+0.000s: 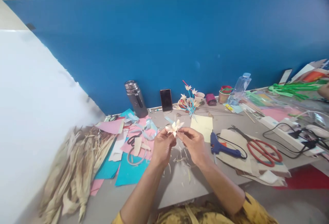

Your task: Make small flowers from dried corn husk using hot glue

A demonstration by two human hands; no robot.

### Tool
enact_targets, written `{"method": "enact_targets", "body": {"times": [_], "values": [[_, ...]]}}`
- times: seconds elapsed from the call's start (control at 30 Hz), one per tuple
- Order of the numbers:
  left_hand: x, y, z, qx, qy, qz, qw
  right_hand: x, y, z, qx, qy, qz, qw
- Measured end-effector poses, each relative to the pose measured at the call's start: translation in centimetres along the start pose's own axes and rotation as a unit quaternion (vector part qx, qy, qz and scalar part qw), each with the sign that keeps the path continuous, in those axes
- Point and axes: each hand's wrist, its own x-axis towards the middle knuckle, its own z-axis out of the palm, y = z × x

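Note:
A small cream-coloured handmade flower (174,127) with pointed petals is held up over the middle of the table. My left hand (163,145) pinches it from the left, its fingertips at the flower's base. From the other side my right hand (192,143) also grips it, thumb and fingers closed at the petals. What lies between the fingertips is partly hidden. Thin pale scraps (183,164) are scattered on the table below the hands. Behind the flower, similar flowers on blue stems (190,104) stand together near the blue partition.
Dried husks (77,169) hang over the left edge near coloured paper (131,172). A flask (136,100) and phone (166,100) stand at the back. On the right lie a blue glue gun (226,150), red-handled scissors (264,152) and a power strip (288,135). Another person's hand (324,91) shows far right.

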Motion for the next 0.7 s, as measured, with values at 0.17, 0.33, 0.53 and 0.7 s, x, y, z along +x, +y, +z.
{"method": "enact_targets", "body": {"times": [0.17, 0.33, 0.53, 0.7], "values": [[-0.5, -0.9, -0.1, 0.016, 0.018, 0.014, 1.000, 0.3, 0.3, -0.5, 0.054, -0.046, 0.058, 0.996], [-0.5, -1.4, -0.5, -0.045, 0.054, 0.024, 0.997, 0.3, 0.8, -1.0, 0.140, -0.038, 0.072, 0.987], [-0.8, -1.9, -0.1, -0.084, 0.056, 0.030, 0.994, -0.1, 1.0, -0.1, 0.123, -0.055, 0.061, 0.989], [-1.2, -2.3, 0.6, -0.123, 0.052, 0.032, 0.990, -0.4, 1.2, 1.0, 0.128, -0.058, 0.052, 0.989]]}}
